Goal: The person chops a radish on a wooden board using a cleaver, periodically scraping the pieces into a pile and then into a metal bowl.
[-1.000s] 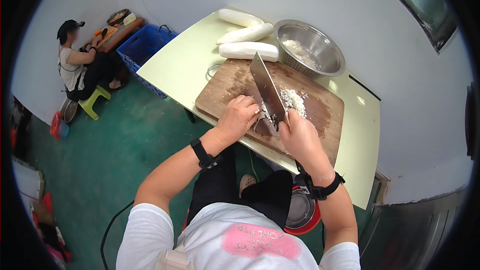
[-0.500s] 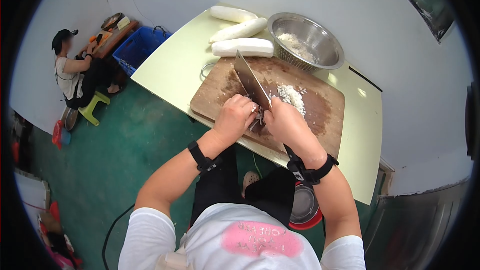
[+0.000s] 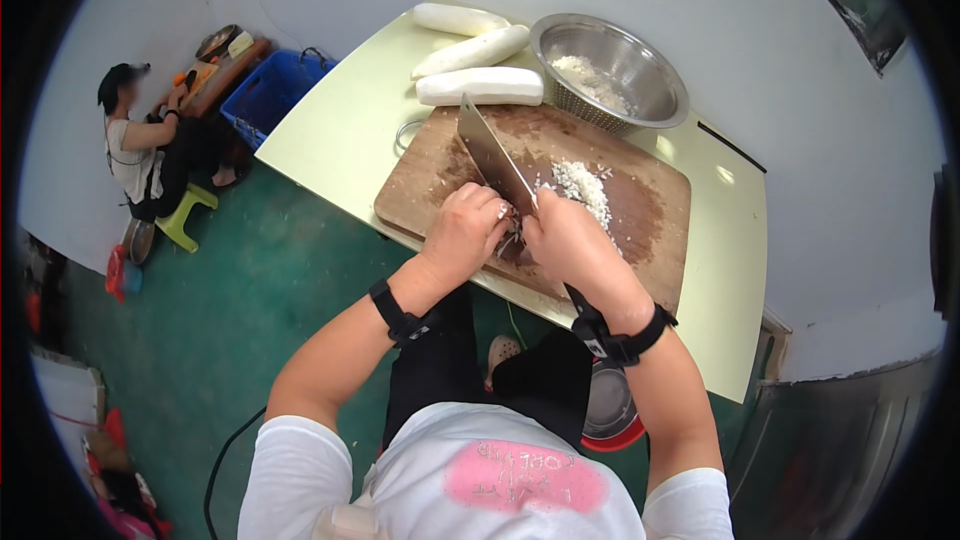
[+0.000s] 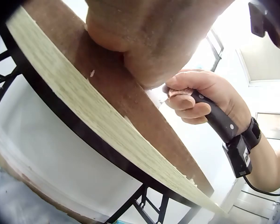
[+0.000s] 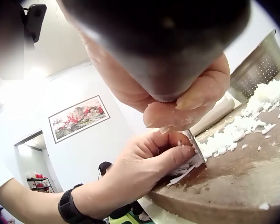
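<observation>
right hand (image 3: 575, 240) gripped cleaver (image 3: 494, 156); left hand (image 3: 465, 225) pinched white strips (image 5: 183, 172). strips seemed light, crisp, slippery; best held bunched, back from the cutting edge.

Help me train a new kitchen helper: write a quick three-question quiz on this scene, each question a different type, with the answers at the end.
1. Count: in the head view, how many long white radishes lie to the left of the metal colander?

2. True or false: the right grip holds the cleaver.

3. Multiple choice: what is inside the metal colander?
a) Orange carrot sticks
b) Small white pieces
c) Green leaves

Key: 1. Three. 2. True. 3. b.
</observation>
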